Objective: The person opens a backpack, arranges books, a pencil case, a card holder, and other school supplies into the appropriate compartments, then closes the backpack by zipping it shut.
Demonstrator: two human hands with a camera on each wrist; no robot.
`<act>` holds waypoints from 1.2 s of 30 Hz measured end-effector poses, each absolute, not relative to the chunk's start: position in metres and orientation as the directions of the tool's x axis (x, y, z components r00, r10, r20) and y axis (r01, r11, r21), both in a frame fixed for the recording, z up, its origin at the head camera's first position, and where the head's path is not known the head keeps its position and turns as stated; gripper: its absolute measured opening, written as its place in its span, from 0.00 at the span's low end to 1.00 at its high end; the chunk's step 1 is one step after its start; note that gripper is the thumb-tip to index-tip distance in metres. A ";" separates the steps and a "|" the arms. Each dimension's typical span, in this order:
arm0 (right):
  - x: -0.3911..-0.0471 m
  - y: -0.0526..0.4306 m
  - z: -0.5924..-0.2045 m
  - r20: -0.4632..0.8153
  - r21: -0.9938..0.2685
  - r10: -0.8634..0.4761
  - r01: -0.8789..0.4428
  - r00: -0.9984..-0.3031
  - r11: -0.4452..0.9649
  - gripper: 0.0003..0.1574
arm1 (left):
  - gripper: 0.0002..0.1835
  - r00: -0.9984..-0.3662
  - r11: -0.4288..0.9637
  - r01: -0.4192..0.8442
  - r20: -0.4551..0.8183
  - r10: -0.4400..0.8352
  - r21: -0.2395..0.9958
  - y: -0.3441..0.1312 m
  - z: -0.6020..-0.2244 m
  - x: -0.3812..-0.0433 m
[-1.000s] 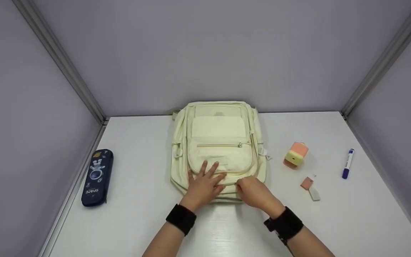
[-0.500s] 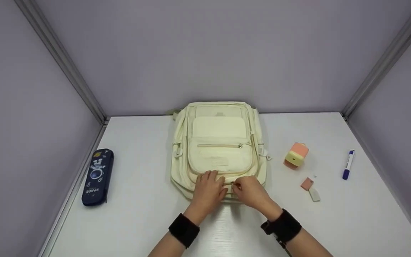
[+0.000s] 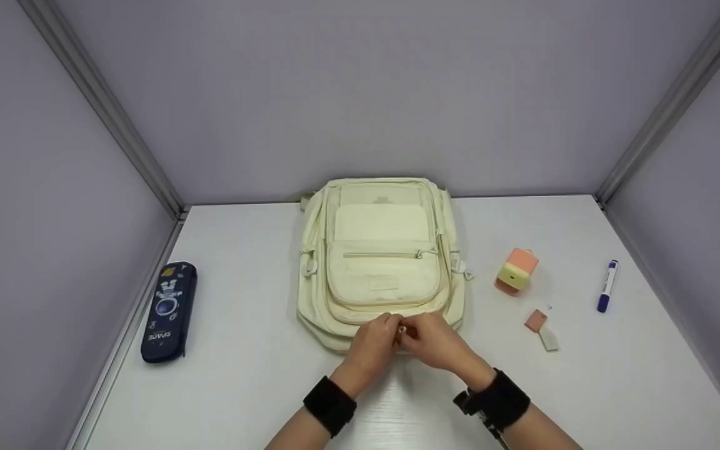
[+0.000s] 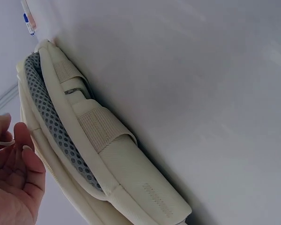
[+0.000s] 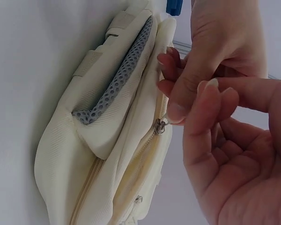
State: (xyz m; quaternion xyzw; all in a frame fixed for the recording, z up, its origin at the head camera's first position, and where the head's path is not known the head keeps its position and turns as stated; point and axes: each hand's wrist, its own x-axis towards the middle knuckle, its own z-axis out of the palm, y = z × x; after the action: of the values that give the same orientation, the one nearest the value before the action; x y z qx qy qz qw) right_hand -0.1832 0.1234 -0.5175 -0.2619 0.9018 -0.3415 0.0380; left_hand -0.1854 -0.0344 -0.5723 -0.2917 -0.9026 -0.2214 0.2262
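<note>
A cream backpack point(image 3: 382, 222) lies on the table with its front pockets facing up. At its near edge, my left hand point(image 3: 372, 344) and right hand point(image 3: 438, 340) meet, fingertips together. In the right wrist view, a metal zipper slider point(image 5: 159, 125) sits on the partly parted zipper, and its pull runs up to the fingertips. My left hand point(image 5: 225, 42) pinches this pull with its thumb against the fingers. My right hand point(image 5: 239, 154) pinches close beside it, seemingly on the pull too; its grip is partly hidden. A pale cord point(image 4: 4, 142) shows between both hands in the left wrist view.
A navy pencil case point(image 3: 169, 312) with space prints lies at the left. To the right are an orange and yellow pencil sharpener point(image 3: 517, 272), a small pink and white object point(image 3: 541, 328) and a blue-capped marker point(image 3: 608, 286). Grey panels point(image 3: 385, 94) enclose the white table point(image 3: 241, 250).
My left hand has moved from lying spread on the front pocket to the right hand's fingertips. The right hand has shifted slightly left along the near edge with the zipper pull.
</note>
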 end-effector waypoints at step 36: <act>-0.226 0.157 -0.548 0.353 -0.110 -0.587 -0.655 -0.728 0.747 0.09 | 0.11 -0.823 0.828 0.479 0.478 0.308 0.291 -0.028 -0.570 -0.196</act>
State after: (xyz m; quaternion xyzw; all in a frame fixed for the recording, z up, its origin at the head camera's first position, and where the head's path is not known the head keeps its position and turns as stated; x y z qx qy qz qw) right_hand -0.2263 0.1569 -0.5481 -0.3366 0.9226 -0.1144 -0.1498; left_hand -0.1958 -0.0277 -0.5699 -0.2108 -0.9328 -0.2034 0.2101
